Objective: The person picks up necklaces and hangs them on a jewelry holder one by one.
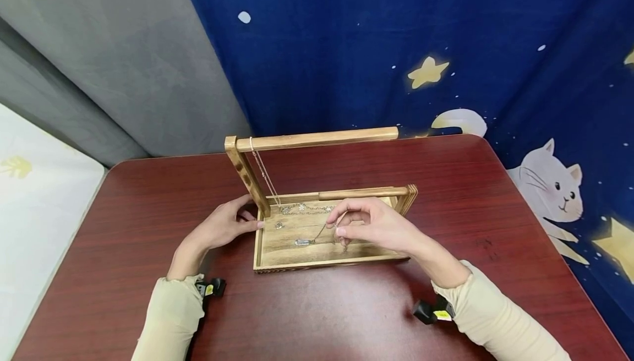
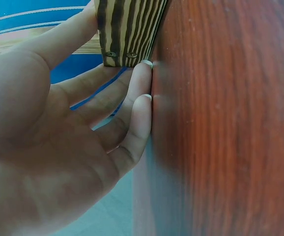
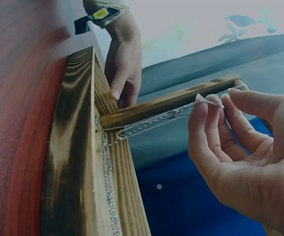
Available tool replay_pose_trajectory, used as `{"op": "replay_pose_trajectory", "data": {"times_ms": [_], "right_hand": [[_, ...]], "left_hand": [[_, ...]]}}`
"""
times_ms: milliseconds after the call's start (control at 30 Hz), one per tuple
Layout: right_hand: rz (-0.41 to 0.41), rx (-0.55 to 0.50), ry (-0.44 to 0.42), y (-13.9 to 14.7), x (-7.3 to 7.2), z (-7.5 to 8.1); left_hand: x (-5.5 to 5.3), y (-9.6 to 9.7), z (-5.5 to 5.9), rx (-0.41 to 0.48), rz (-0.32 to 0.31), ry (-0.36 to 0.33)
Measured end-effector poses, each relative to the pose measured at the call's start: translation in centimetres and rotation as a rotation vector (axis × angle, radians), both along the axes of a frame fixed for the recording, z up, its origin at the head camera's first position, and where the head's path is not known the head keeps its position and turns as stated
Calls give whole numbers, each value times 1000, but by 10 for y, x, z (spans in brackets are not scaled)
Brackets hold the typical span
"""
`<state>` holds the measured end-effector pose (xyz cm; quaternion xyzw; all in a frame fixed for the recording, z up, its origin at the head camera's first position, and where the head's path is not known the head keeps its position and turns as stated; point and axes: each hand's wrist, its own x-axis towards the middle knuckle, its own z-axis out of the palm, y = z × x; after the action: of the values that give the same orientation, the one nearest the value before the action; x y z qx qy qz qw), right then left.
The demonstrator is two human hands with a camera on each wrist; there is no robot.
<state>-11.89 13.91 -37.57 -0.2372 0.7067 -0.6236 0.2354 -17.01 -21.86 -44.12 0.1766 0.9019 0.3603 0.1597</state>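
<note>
The right hand (image 1: 378,224) pinches a thin silvery chain (image 3: 211,102), perhaps with clear pendant (image 1: 302,242); left hand (image 1: 223,224) grips a brown wooden tray (image 1: 282,252).

Thin silver chain (image 3: 212,102) in right hand (image 3: 250,164)

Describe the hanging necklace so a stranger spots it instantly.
On the red table stands a wooden tray. Follow its higher bar to the left end, by the post. The necklace draped there is a thin loop, unlike the jewellery lying in the tray.
</note>
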Motion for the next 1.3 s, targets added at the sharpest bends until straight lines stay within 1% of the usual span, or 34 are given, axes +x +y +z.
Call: {"op": "replay_pose_trajectory", "data": {"times_ms": [167,267,467,667,767,967,1133,1300], "right_hand": [[14,22,76,0,1,5],[22,32,98,0,1,7],[35,47,101,0,1,15],[52,-27,117,2,0,20],[58,-44,134,4,-1,23],[69,-95,140,6,-2,28],[70,-112,132,10,-4,35],[51,-107,117,12,-5,42]], "left_hand": [[0,0,2,-16,-1,-13],[1,1,3,-15,-2,-14],[2,2,5,-7,-6,-1],[0,1,3,-9,-8,8],[0,1,3,-16,-8,11],[0,2,1,-25,-1,-6],[-1,1,0,-18,1,-2],[-1,1,0,-1,-2,6]]}}
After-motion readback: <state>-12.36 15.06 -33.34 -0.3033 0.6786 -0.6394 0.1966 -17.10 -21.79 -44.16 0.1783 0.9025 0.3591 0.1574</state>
